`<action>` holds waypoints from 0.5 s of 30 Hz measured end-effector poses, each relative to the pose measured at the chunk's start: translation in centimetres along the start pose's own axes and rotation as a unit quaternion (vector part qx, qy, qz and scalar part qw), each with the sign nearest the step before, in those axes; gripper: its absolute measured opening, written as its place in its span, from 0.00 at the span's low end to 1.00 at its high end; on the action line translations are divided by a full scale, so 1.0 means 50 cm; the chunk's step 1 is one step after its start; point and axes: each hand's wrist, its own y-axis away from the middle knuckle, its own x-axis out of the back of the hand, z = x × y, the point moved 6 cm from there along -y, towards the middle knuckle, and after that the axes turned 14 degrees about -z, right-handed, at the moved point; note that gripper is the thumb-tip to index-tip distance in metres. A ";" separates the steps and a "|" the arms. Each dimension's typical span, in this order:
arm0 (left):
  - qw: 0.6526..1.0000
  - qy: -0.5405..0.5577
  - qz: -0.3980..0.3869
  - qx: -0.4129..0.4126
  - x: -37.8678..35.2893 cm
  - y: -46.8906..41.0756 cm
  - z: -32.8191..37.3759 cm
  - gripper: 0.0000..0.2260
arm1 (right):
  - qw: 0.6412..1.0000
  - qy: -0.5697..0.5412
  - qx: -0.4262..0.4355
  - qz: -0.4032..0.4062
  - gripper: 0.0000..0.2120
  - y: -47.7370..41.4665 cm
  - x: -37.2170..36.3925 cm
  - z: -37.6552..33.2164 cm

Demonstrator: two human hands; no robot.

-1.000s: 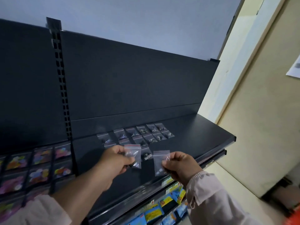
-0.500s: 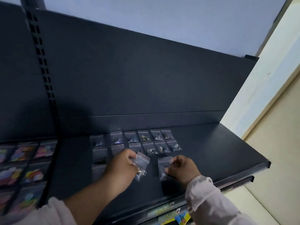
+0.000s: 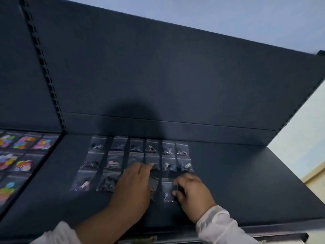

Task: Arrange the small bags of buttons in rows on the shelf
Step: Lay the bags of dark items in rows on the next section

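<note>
Dim, bluish frame — motion-blurred throughout, soft rounded shadow on the shelf back panel (image 3: pixel 135 113), brighter wall (image 3: pixel 302 138) at right, wide-angle bending at edges

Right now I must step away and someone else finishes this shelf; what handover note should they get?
Left hand: flat, fingers straight, resting on the third row of bags.
Right hand: pinches one small clear plastic button bag lying at that row's right end on the dark metal shelf.
Done: two back rows of six bags each; the third row has at least four.
Left: let go, square this bag, fill any gap; spare bags are not in view.
</note>
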 end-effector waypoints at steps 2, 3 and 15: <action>0.997 -0.054 -0.008 -0.047 -0.015 0.003 0.001 0.20 | 0.997 0.007 0.062 -0.041 0.09 -0.001 -0.022 -0.008; 0.995 -0.079 -0.025 -0.054 -0.021 0.003 0.000 0.20 | 0.996 0.011 0.074 -0.057 0.10 -0.006 -0.032 -0.006; 0.980 -0.172 -0.073 -0.073 -0.070 -0.011 -0.005 0.16 | 0.995 0.019 0.086 -0.042 0.15 -0.038 -0.043 0.009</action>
